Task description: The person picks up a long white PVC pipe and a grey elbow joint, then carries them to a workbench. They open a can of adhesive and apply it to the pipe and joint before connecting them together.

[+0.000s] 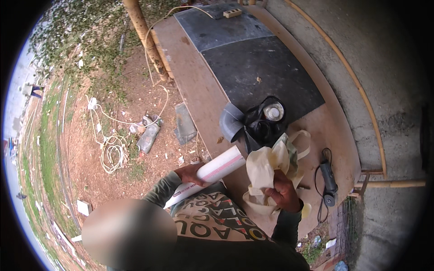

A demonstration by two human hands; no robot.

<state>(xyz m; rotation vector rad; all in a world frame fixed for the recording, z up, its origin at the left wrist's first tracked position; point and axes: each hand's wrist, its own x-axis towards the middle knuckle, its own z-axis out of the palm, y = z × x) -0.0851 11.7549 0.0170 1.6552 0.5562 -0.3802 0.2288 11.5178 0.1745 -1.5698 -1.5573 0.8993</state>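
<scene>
Gripping a white pipe (221,167) in one hand and pale cream cloth (260,167) in the other, the person faces a long wooden table (337,135). The left hand (190,174) curls around the pipe's middle, its fingers bent against the wall; how far they reach underneath cannot be told. The pipe slants across the front of the body, its upper end near the table's left edge, its lower part running down toward the left forearm. Pink markings run along its side.

The right hand (282,192) is bent narrowly on the cloth, thumb and fingers bunched at its gathered part, though the folds hide some fingertips. The fabric spreads above and below this grip over the near part of the table, with a strap-like loop standing out on its right.

Just beyond the cloth is a black plastic bag (261,131) with a round, pale-topped can (273,111) at it, and a grey elbow fitting (231,121) sits just beside the bag on the left. To the right of the cloth, an angle grinder (328,178) lies with its dark cord. Farther up, dark sheets (266,67) cover much of the tabletop, and a power strip (232,13) rests near the far end. Left of the table, a pale cord (113,156) lies coiled on the ground.
</scene>
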